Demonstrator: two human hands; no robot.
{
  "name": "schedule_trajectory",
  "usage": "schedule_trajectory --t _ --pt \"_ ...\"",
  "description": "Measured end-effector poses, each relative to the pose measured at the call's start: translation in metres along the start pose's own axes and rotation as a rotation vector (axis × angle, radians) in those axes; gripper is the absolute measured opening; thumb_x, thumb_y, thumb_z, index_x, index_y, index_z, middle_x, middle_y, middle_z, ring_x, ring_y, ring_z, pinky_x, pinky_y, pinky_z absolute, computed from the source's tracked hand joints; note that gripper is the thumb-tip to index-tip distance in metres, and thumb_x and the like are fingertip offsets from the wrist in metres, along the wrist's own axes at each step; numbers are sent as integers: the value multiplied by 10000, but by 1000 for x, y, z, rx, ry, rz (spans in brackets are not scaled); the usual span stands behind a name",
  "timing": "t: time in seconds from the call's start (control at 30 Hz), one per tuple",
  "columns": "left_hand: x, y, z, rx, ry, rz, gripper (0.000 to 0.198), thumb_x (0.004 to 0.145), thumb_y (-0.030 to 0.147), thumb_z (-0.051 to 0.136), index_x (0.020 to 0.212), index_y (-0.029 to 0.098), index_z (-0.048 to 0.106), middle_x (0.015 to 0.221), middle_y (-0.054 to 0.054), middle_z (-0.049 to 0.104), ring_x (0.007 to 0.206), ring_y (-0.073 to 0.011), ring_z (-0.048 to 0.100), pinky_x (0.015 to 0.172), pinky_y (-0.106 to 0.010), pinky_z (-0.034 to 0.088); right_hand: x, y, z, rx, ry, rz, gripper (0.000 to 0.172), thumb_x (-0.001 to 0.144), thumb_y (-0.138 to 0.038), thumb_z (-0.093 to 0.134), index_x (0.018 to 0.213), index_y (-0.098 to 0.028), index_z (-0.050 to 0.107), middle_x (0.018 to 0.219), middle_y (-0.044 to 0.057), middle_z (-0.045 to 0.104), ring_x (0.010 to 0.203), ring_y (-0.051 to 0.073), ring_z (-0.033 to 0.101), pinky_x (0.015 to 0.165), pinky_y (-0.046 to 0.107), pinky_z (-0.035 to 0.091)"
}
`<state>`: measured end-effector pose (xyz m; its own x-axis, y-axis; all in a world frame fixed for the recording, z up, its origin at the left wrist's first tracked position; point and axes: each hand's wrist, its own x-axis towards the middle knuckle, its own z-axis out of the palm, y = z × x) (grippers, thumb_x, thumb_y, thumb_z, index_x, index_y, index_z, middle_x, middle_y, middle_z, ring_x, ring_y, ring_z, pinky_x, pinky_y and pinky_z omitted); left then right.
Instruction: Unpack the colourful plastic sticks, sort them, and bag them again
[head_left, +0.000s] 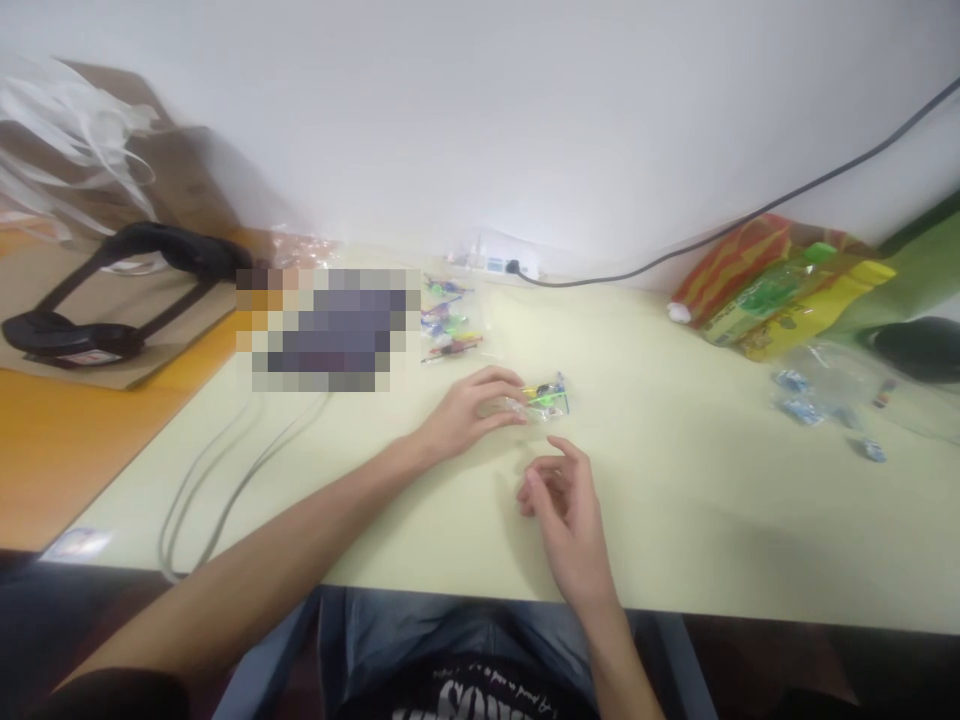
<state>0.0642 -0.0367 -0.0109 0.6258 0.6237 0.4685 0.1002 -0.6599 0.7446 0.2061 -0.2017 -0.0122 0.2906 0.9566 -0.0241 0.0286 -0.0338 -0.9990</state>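
Observation:
A small clear plastic packet with colourful parts inside, green, yellow and blue, lies on the pale table. My left hand reaches to its left end, fingers and thumb closed about the edge of the plastic. Nearer to me, my right hand is just above the table with fingers loosely curled and the index finger raised apart from the thumb. Nothing shows in it, and it does not touch the packet. Behind my left hand lie several similar packets of colourful parts.
A blurred-out dark device sits left of the packets, white cables in front. Black headphones rest on cardboard at far left. A power strip stands by the wall. Snack bags and small blue-white wrapped pieces are right.

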Motion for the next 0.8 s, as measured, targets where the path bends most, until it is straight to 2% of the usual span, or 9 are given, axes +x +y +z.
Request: schedule_trajectory --t 0.1,0.2,0.33,0.5,0.7,0.8 --pt "1 -1 -1 15 16 25 214 936 374 696 1078 223 749 1204 -95 677 1148 -222 648 1058 -387 496 -2 -1 0 41 70 -3 400 972 -445 595 1311 -282 457 959 7 569 699 141 603 551 268 533" --pt "6 1 -3 49 22 74 214 956 370 670 1087 223 753 1168 -97 693 1111 -210 664 1026 -368 512 -5 -3 -2 80 200 -45 347 971 -441 602 1253 -276 483 867 -23 535 605 111 523 448 219 434" --pt "20 14 -10 112 22 194 198 977 362 638 1043 226 766 1104 -93 719 1053 -202 681 968 -351 529 -4 -12 -12 116 355 -154 266 970 -414 611 1165 -266 509 775 -53 493 555 94 475 439 203 379" --pt "46 37 -18 240 -52 277 225 1002 378 598 1057 239 766 1089 -71 738 1003 -187 686 910 -318 523 4 -27 -30 80 437 -237 266 960 -426 614 1133 -253 508 736 -59 490 530 99 482 414 200 356" --pt "70 57 -25 344 -112 302 259 1013 422 572 1082 260 761 1118 -47 743 1004 -179 695 877 -282 513 12 -26 -51 -2 471 -242 288 954 -452 617 1135 -244 532 752 -41 522 584 124 506 467 227 381" --pt "74 65 -35 363 -79 299 255 1004 434 587 1049 258 766 1098 -38 752 986 -172 703 888 -280 512 20 -19 -68 -173 469 -256 322 961 -507 582 1119 -227 586 891 23 605 730 165 568 635 304 480"
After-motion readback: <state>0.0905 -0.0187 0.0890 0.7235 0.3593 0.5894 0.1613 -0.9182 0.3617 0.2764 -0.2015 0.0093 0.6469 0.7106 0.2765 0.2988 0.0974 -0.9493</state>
